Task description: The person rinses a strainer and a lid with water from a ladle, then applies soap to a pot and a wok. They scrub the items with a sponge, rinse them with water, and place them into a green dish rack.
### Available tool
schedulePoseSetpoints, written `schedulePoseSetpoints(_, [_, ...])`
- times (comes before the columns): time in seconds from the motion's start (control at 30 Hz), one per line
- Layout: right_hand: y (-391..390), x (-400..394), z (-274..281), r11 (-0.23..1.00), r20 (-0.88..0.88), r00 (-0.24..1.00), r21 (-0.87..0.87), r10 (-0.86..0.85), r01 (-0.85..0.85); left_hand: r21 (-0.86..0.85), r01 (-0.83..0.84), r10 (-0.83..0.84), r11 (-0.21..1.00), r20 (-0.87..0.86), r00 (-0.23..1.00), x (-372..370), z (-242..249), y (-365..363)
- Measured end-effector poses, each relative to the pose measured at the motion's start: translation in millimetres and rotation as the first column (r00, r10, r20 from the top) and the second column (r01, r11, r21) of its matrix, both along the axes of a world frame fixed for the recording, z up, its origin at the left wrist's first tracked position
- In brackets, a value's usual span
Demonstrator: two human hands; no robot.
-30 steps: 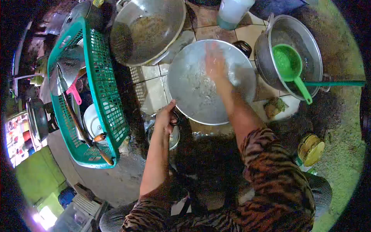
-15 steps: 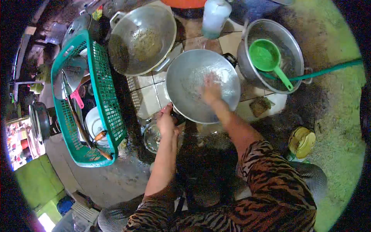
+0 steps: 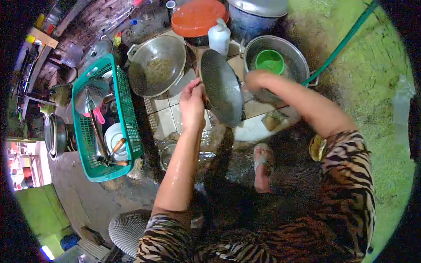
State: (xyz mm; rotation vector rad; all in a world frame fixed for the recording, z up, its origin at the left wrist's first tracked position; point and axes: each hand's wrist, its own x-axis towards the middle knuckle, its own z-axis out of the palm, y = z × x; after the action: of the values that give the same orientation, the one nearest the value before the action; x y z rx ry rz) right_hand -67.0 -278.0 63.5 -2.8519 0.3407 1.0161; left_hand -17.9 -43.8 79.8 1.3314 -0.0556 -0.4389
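My left hand is closed on the near-left edge of a metal wok, which is tipped up on its side above the tiles. My right hand is blurred, between the wok's right edge and a large metal pot. Its fingers are hidden, so whether it grips anything does not show. Inside the pot sits a green dipper; its handle is out of sight near my right forearm. Below my left wrist, a glass-like round lid or bowl lies partly covered on the wet floor.
Left stands a green plastic basket holding plates and utensils. A second wok with residue sits behind it. At the back are a white bottle, an orange lid and a lidded pot. A green hose runs into the metal pot.
The wok has gone from lying flat to being tipped up on its side. My right hand has left its inside and moved right to the pot. The camera view has shifted.
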Motion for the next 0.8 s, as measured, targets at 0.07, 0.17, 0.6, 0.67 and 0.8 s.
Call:
schedulePoseSetpoints(0.07, [-43.8, -26.7, 23.6, 0.988, 0.055, 0.998, -0.153, -0.022, 0.030, 0.092, 0.010, -0.027, 0.996, 0.185, 0.982, -1.6, 7.3, -13.8])
schedulePoseSetpoints(0.17, [-107.0, -65.6, 9.0, 0.947, 0.223, 0.931, -0.077, -0.290, 0.313, 0.371, -0.038, -0.104, 0.928, 0.356, 0.929, -5.3, 23.7, -21.5])
schedulePoseSetpoints(0.6, [-143.0, -67.8, -203.6, 0.201, 0.015, 0.313, 0.795, -0.950, 0.572, 0.114, -0.203, 0.212, 0.972, -0.072, 0.975, 23.9, -114.0, 79.5])
schedulePoseSetpoints(0.67, [-144.6, -60.2, -190.5, 0.574, 0.413, 0.429, 0.728, -0.803, 0.374, 0.265, -0.152, 0.195, 0.952, -0.145, 0.970, 16.6, -97.9, 81.9])
schedulePoseSetpoints(0.8, [-109.0, -72.5, -113.9, 0.629, 0.486, 0.495, 0.157, -0.720, 0.761, 0.246, -0.223, 0.285, 0.943, -0.257, 0.923, 17.5, -124.8, 93.3])
